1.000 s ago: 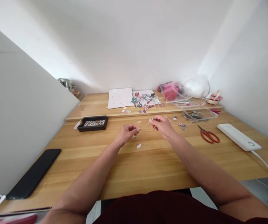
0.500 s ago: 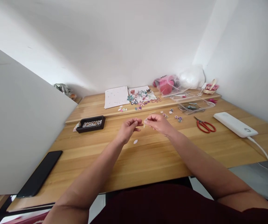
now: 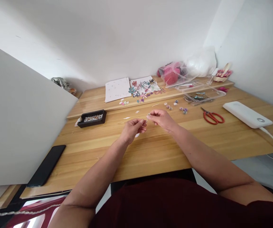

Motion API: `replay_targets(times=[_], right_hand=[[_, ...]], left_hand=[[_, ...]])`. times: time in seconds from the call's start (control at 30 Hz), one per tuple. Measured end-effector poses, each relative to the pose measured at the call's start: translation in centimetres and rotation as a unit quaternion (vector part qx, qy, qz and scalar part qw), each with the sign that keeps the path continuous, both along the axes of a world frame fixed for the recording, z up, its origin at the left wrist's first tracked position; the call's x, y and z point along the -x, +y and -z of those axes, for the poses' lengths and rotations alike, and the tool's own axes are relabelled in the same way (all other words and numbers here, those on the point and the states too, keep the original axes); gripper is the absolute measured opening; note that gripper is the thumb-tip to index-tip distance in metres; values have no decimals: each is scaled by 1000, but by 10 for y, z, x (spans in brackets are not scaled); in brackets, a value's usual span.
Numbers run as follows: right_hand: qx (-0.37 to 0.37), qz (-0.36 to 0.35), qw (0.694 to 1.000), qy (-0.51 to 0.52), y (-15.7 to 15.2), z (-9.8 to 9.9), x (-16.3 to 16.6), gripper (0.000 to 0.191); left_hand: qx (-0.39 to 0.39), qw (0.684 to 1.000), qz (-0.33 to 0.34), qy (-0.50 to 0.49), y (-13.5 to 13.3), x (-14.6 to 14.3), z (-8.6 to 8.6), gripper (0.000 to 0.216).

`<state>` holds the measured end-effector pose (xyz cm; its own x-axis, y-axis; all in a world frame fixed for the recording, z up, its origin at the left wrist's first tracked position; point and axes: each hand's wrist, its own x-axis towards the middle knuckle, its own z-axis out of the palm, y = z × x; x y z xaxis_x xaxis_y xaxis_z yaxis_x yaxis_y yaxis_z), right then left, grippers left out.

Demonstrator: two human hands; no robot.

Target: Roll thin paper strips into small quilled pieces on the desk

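Note:
Close together over the middle of the table, my left hand [image 3: 134, 129] and my right hand [image 3: 160, 119] both have their fingers pinched. Between the fingertips is a small pale, thread-like piece [image 3: 147, 120], too small to name exactly. A white oval cutout [image 3: 137, 135] lies on the wood, partly covered by my left hand. Just beyond the hands are a slim white piece [image 3: 127, 118], thin white slivers [image 3: 137, 111] and a thin pale stick [image 3: 155, 104]. Small thread bobbins [image 3: 183, 109] sit past my right hand.
Red-handled scissors [image 3: 212, 117] and a white power bank [image 3: 247, 114] with a cable lie right. A black tray [image 3: 92, 118] of small beads and a black phone [image 3: 47, 165] are left. Colourful thread flowers [image 3: 145, 88], papers [image 3: 117, 90] and a clear case [image 3: 205, 94] lie behind.
The camera view has shifted, so the table items sit higher in the picture. My hands are closer together, and the left now partly covers the white oval.

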<state>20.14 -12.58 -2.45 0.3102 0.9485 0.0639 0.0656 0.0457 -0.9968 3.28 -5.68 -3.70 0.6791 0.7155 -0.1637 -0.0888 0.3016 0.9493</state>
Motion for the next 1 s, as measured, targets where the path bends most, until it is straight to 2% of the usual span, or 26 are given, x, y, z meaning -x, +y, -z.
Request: replay_targets(times=[0.2,0.37,0.57,0.73,1.0], right_hand=[[-3,-15,1000,-8,-1,6,-2,31],[8,-1,1000,-27,-2,1,-1,32],[14,13,999,-45,-4,-3,1,32],[8,19,998,-54,-3,1,1,31],[1,-2,999,-42,-2,6,4,30]], left_hand=[[-11,1000,20,2,-2,5,7,41],[-29,999,26,14,0,10,5,51],[-72,997,33,17,2,12,6,44],[-30,999,32,0,4,14,4,38],[42,994,11,-101,7,15,4,34]])
